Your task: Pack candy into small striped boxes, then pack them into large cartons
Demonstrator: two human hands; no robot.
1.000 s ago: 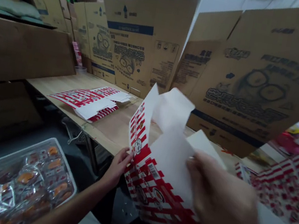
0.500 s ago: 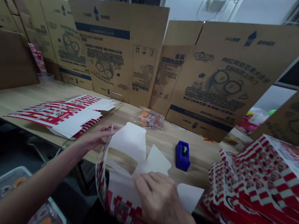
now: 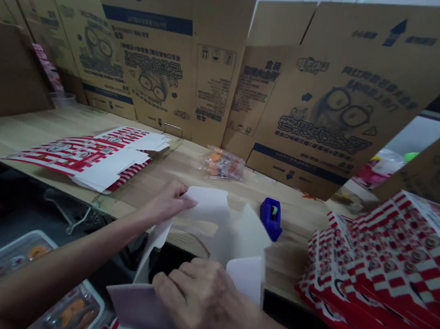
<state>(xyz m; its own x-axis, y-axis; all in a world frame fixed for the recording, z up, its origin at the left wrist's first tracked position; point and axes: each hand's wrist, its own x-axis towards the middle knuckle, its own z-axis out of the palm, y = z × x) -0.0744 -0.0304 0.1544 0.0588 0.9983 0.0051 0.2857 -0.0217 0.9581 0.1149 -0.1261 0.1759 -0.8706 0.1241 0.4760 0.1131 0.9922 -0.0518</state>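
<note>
The carton (image 3: 242, 231), its white inner faces showing, is held off to the near left of the tape dispenser (image 3: 271, 218), by the front edge of the table (image 3: 293, 257); its panels stand around a gap that shows dark below. Whether its right-hand panel touches the dispenser, I cannot tell.

The left hand (image 3: 173, 201), left of the dispenser, is clamped on the corner of the far flap, thumb lying across the white face and the other fingers behind the edge. The right hand (image 3: 204, 303), on the wearer's side of the dispenser, curls its fingers down over the near flap; its thumb side is partly hidden, but the flap looks caught in the grip. Holding opposite ends this way probably keeps the thin walls spread and steady.

A clear packet (image 3: 223, 165) lies behind and left of the dispenser, likely within easy reach. The flat cartons (image 3: 89, 153) lie well to the dispenser's left, perhaps to keep them beside the left hand; the checkered boxes (image 3: 388, 273) are piled to its right. Big cardboard boxes (image 3: 157, 62) stand behind it like a screen. Below and far left of it, a tub (image 3: 99, 299) holds more packets, partly covered by the left forearm.
</note>
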